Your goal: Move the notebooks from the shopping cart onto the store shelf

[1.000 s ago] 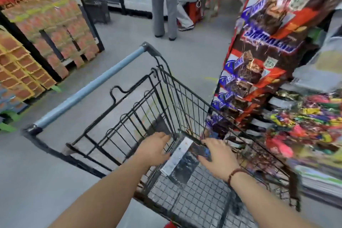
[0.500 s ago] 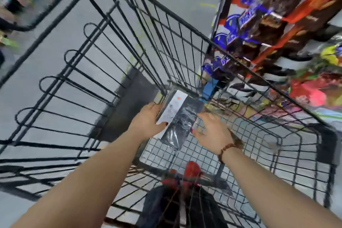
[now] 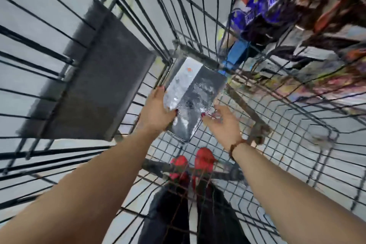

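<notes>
Risk: the glossy wrap looks slick, and only the left hand (image 3: pixel 156 113) clearly has the black-and-white shrink-wrapped notebook pack (image 3: pixel 193 97). It could slip, or snag the black wire shopping cart (image 3: pixel 277 125) wall on the lift. The pack's far end sits in the basket's far corner. Left fingers (image 3: pixel 160 90) wrap its left edge, thumb on top. Right hand (image 3: pixel 223 123) is half-curled, fingertips (image 3: pixel 204 116) at the right edge; can't tell if it grips.

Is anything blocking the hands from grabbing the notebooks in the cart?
No, nothing visible. The left hand grips the notebooks by their left edge, and the right hand is open at their right edge. The cart's wire side does stand between them and the shelf.
</notes>
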`<action>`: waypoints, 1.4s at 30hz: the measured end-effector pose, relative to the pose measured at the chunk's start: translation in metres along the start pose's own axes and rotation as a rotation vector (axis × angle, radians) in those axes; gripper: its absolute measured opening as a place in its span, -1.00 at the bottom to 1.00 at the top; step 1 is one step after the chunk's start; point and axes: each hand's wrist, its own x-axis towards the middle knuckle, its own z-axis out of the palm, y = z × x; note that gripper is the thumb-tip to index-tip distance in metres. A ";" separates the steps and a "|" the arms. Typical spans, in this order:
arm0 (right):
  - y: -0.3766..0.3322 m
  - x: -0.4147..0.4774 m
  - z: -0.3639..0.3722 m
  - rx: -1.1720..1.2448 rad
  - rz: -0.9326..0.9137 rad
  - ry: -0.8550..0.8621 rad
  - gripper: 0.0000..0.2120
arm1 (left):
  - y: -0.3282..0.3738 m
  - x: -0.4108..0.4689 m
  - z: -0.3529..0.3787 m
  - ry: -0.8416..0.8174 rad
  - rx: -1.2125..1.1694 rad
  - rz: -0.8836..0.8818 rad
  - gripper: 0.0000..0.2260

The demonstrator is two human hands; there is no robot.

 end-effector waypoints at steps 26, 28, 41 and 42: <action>0.076 -0.038 -0.044 0.598 0.092 0.629 -0.83 | 0.011 0.010 0.000 0.059 -0.064 -0.036 -0.54; 0.082 -0.039 -0.047 0.618 0.116 0.653 -0.74 | 0.009 0.016 0.000 0.047 -0.037 -0.059 -0.48; 0.092 -0.031 -0.028 0.778 0.262 0.469 -0.81 | 0.006 0.022 0.020 0.040 -0.336 -0.205 -0.68; 0.094 -0.032 -0.030 0.786 0.274 0.440 -0.81 | 0.005 0.023 0.019 0.024 -0.381 -0.232 -0.65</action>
